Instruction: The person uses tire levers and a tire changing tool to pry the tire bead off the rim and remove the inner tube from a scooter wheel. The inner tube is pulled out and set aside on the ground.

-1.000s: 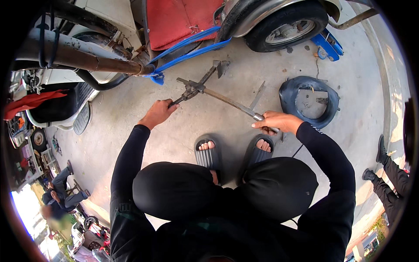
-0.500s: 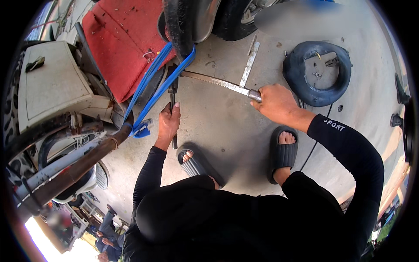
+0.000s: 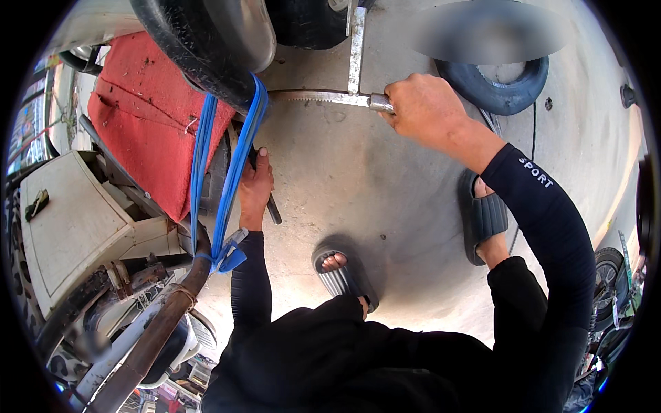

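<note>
My right hand (image 3: pixel 428 110) is closed round the knurled end of a flat metal tool (image 3: pixel 317 97) with a toothed lower edge and a flat crosspiece standing off it. Its far end reaches to a scuffed black curved part (image 3: pixel 196 51), where its tip is hidden. My left hand (image 3: pixel 256 184) is closed round a dark rod (image 3: pixel 274 208), beside a blue strap (image 3: pixel 237 165). The strap runs taut from that black part down to a brown pipe (image 3: pixel 165 323), with a knot at the lower end. The rod's upper part is mostly hidden behind the strap.
A dusty red mat (image 3: pixel 151 117) lies left of the strap, above a cream cabinet-like box (image 3: pixel 76 220). A black rubber ring (image 3: pixel 496 100) lies on the concrete floor (image 3: pixel 385 186) at the far right. A thin black cord (image 3: pixel 534 131) runs beside it. A motorbike-like wheel (image 3: pixel 608 272) stands right.
The view has shifted, so the pipe and cabinet sit lower. The toothed tool and my right hand appear higher in the picture. My sandalled feet are farther right; both hands keep their grips.
</note>
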A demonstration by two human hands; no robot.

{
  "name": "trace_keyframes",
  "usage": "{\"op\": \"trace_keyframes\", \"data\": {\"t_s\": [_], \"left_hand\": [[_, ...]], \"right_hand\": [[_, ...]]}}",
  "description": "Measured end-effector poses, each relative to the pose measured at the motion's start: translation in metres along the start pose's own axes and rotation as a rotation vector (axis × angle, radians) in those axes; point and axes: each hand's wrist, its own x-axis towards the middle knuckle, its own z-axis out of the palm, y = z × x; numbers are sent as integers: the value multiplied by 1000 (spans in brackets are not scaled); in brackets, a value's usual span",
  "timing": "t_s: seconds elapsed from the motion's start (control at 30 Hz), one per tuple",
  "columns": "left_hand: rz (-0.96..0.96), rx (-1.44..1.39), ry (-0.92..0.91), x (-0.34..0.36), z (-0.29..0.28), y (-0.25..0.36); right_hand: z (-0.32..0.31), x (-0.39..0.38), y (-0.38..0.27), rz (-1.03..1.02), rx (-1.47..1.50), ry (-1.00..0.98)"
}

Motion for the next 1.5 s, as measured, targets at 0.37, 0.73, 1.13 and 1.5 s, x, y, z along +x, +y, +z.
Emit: {"op": "trace_keyframes", "data": {"t_s": [0.37, 0.73, 1.13, 1.5], "left_hand": [[80, 16, -26, 6, 2, 0], [-100, -623, -170, 10, 36, 23], [59, 37, -126, 32, -6, 6], [-2, -361, -141, 1, 43, 22]], "right_hand": [[14, 9, 11, -47, 42, 155], [30, 7, -8, 10, 135, 153], [38, 12, 9, -54, 137, 236], [49, 7, 11, -33, 198, 231]]}}
